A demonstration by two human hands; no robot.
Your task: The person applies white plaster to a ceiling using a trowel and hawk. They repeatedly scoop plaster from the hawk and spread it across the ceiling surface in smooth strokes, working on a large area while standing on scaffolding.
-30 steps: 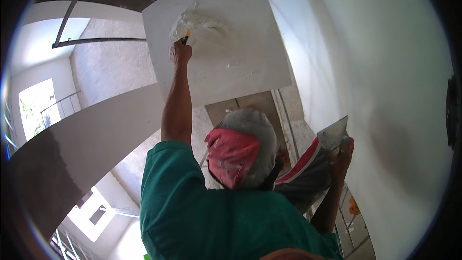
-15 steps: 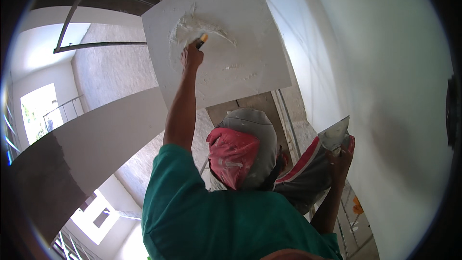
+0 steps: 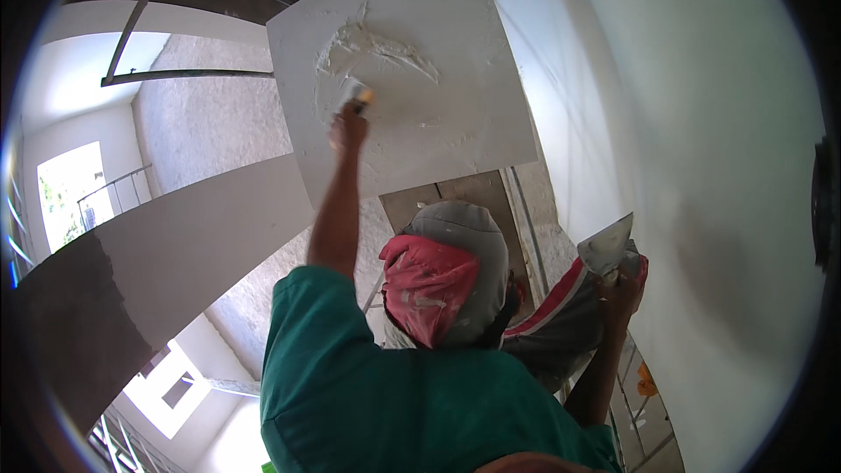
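Observation:
Neither of my hands shows in the head view. Close in front of me a person in a green shirt [image 3: 394, 403] stands with their back to me, wearing a grey cap with a red cloth [image 3: 438, 285]. Their raised left hand [image 3: 348, 127] grips a small putty knife [image 3: 355, 95] pressed against a white ceiling panel [image 3: 455, 114] smeared with wet plaster [image 3: 377, 44]. Their right hand [image 3: 624, 285] holds a flat metal trowel [image 3: 607, 245] at shoulder height beside the wall.
A smooth white wall [image 3: 701, 166] runs along the right. A white slanted stair underside [image 3: 175, 245] crosses the left, with rough grey plaster [image 3: 210, 123] behind it. Bright window openings [image 3: 66, 197] lie at the far left, and a metal rail [image 3: 184, 77] hangs near the top.
The person's raised hand has drawn the putty knife down and to the right over the panel, leaving a wider smear of plaster. The trowel hand has stayed put.

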